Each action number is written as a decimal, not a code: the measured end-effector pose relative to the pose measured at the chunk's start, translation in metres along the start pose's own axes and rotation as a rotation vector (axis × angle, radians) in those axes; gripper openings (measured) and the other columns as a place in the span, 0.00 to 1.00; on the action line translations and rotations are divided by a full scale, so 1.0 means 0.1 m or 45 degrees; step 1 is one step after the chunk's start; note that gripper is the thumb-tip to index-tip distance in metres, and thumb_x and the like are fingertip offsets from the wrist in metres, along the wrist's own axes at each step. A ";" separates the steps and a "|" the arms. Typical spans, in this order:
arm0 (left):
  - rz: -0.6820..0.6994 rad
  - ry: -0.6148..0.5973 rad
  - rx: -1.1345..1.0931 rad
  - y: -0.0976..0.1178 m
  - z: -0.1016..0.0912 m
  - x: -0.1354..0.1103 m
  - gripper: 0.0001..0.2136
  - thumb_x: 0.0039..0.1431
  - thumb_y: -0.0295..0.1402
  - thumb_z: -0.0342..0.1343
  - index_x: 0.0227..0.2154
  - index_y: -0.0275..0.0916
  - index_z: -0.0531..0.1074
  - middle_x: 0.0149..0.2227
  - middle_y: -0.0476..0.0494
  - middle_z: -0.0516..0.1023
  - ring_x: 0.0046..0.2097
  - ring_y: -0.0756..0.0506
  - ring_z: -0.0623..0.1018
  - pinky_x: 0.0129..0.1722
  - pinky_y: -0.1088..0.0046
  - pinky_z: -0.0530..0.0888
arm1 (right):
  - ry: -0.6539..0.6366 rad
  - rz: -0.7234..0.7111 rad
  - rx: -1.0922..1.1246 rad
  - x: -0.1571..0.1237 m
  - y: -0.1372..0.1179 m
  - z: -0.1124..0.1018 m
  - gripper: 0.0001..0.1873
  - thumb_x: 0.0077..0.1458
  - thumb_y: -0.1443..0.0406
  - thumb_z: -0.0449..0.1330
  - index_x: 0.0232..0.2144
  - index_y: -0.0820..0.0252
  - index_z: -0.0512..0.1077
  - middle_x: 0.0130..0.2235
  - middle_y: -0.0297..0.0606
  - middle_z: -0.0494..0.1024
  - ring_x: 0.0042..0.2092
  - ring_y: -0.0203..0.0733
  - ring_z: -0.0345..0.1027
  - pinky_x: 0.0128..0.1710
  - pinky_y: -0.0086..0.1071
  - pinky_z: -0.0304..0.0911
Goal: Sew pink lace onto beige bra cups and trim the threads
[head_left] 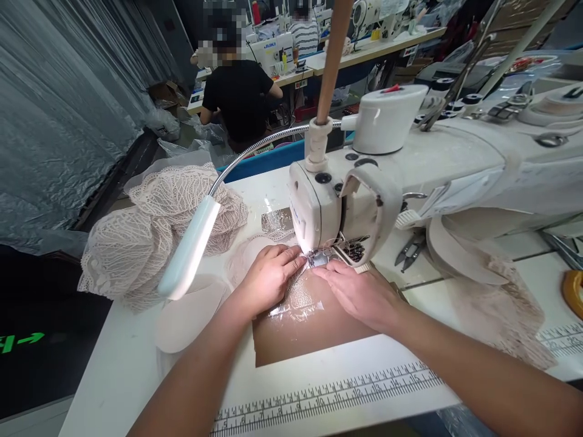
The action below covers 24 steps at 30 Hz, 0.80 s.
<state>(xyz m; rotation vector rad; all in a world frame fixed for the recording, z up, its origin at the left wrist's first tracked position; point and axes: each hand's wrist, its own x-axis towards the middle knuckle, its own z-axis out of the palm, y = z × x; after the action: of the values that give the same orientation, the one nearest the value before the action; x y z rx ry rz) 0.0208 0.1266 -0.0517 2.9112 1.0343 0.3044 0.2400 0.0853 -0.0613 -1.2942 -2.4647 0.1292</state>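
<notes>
Both my hands lie on a piece of pale lace fabric (301, 297) at the needle of a white sewing machine (410, 176). My left hand (268, 276) presses the lace flat from the left, fingers together and stretched toward the presser foot (319, 258). My right hand (359, 291) lies flat on the right side, fingertips close to the foot. The lace rests on a brown plate (310, 337) set in the white table (127, 370).
A heap of pink lace (159, 230) lies at the table's back left under a gooseneck lamp (194, 243). Thread snips (410, 250) lie under the machine arm. More lace (501, 303) trails right. A printed ruler (328, 394) runs along the front edge. A person in black (239, 97) sits beyond.
</notes>
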 end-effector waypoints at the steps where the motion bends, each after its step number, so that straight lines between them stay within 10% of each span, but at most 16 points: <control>1: -0.012 -0.009 0.015 0.01 -0.02 -0.01 0.18 0.60 0.26 0.47 0.53 0.36 0.67 0.48 0.36 0.74 0.45 0.40 0.69 0.45 0.61 0.68 | 0.004 0.003 0.015 0.00 0.00 0.00 0.20 0.56 0.72 0.48 0.46 0.57 0.74 0.31 0.36 0.75 0.25 0.34 0.61 0.24 0.28 0.54; 15: -0.214 -0.322 -0.055 0.35 -0.36 -0.07 0.13 0.63 0.35 0.46 0.26 0.36 0.69 0.30 0.44 0.71 0.34 0.46 0.71 0.33 0.70 0.69 | 0.096 0.098 0.095 -0.02 0.00 -0.01 0.18 0.54 0.73 0.49 0.39 0.56 0.77 0.34 0.39 0.77 0.32 0.39 0.69 0.30 0.31 0.62; 24: -0.134 -0.219 -0.206 0.40 -0.22 -0.08 0.08 0.60 0.29 0.47 0.39 0.36 0.70 0.46 0.41 0.72 0.43 0.43 0.72 0.42 0.65 0.70 | 0.072 0.032 0.147 -0.02 -0.02 -0.04 0.18 0.56 0.72 0.47 0.39 0.57 0.75 0.32 0.38 0.76 0.28 0.37 0.66 0.28 0.30 0.58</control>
<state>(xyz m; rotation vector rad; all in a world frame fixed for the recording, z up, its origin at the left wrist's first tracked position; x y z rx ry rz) 0.0352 0.0897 -0.0277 2.6747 1.0762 0.1242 0.2408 0.0823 -0.0579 -1.2628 -2.3574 0.2339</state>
